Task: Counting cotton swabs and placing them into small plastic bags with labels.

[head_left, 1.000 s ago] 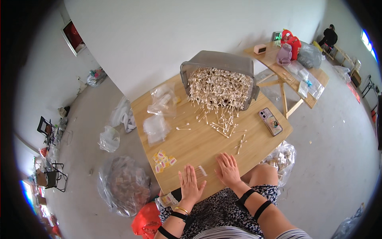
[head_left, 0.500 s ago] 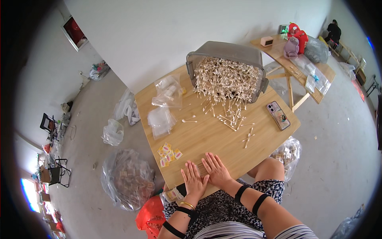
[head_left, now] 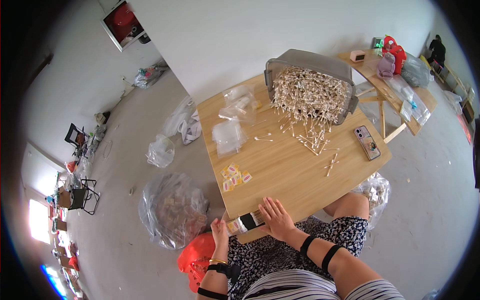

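My right hand (head_left: 276,218) lies flat near the table's front edge, fingers stretched out, against a row of cotton swabs (head_left: 258,217). Left of the swabs is a black flat piece (head_left: 246,221), adjoining a small clear bag (head_left: 233,226) with a yellow-and-white label. My left hand (head_left: 219,233) is at the bag's outer end, just off the table's left corner, fingers curled against it; its grip is partly hidden. Further back, a grey plastic bin (head_left: 310,59) lies on its side, a heap of cotton swabs (head_left: 310,95) spilling from its mouth.
On the wooden table (head_left: 295,175) lie yellow-and-white labels (head_left: 235,176), clear bags (head_left: 229,137), loose swabs (head_left: 332,164) and a phone (head_left: 367,143). A big filled clear sack (head_left: 172,210) and a red bag (head_left: 196,257) stand left. A second table (head_left: 370,75) is at the back right.
My left hand has left the swabs and moved left to the bag's end, uncovering the black piece. My right hand stays by the swabs. The whole view has shifted.
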The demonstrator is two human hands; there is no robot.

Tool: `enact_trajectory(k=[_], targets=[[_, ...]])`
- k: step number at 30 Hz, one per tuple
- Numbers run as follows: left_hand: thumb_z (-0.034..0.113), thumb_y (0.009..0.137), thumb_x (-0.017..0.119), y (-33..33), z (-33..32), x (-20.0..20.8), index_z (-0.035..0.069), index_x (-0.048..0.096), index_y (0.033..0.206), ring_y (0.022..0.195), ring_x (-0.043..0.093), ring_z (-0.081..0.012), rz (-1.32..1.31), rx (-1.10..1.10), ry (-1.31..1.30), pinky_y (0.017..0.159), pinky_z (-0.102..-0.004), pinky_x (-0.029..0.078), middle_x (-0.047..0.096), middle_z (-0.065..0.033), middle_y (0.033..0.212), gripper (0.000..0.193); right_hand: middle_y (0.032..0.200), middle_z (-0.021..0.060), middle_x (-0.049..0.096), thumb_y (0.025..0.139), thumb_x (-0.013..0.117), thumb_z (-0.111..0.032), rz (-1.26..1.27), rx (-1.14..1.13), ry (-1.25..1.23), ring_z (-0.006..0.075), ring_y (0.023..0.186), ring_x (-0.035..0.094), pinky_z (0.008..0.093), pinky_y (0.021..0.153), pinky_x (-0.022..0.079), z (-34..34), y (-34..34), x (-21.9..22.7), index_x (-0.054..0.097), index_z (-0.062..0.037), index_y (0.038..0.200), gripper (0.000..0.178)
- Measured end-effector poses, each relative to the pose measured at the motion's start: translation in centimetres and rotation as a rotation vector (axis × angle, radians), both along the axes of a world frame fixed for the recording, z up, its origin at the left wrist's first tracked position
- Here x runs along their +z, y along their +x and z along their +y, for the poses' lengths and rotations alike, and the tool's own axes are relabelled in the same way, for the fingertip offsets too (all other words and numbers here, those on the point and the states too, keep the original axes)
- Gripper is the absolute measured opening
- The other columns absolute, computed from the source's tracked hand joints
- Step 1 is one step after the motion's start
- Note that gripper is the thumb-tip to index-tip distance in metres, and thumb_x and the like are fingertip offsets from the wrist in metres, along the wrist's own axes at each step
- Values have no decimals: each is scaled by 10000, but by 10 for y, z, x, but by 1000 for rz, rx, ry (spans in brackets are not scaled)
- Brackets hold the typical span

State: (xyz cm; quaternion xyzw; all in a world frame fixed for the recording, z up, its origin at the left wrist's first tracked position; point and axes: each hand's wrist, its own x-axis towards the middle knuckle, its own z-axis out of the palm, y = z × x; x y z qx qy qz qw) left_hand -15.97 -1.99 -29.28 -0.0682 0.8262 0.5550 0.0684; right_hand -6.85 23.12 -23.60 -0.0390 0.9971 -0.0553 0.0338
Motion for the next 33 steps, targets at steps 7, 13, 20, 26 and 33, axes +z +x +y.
enact_trajectory(k=[7, 13, 20, 26, 33], targets=[[514, 1047, 431, -10, 2, -29, -87, 639, 1036, 891, 633, -264, 11, 91, -103, 827, -357, 491, 695, -185, 984, 635, 1664, 164, 144, 984, 396, -617, 16, -17, -20, 306, 1549, 92, 467, 1257, 63, -26, 1, 1, 221, -71, 1589, 834], [544, 1050, 395, -2, 21, -8, -100, 651, 1119, 922, 654, -273, -112, 98, 52, 835, -362, 499, 703, -187, 1017, 696, 1651, 188, 169, 976, 451, -589, 72, -26, -44, 326, 1543, 118, 493, 1248, 90, -32, -3, -6, 238, -58, 1580, 832], [551, 1046, 391, -8, 1, -22, -112, 624, 1136, 967, 642, -337, -80, 99, -50, 862, -393, 485, 679, -264, 1049, 708, 1653, 187, 166, 962, 462, -615, -9, 70, -99, 315, 1548, 104, 480, 1250, 83, -76, -19, 4, 222, -34, 1579, 881], [566, 1044, 326, -7, -7, -7, -94, 673, 1065, 936, 666, -445, 93, 99, -318, 813, -466, 506, 685, -314, 964, 745, 1657, 170, 169, 945, 442, -654, -1, 2, -28, 309, 1549, 96, 472, 1253, 71, -43, -7, -3, 217, 27, 1564, 948], [438, 1053, 424, -11, -17, -13, -121, 644, 925, 883, 641, -456, 199, -8, -323, 794, -491, 483, 656, -326, 907, 614, 1652, 197, 166, 903, 488, -687, -51, 82, -49, 309, 1548, 96, 466, 1251, 77, -95, -20, 13, 228, 66, 1549, 1026]])
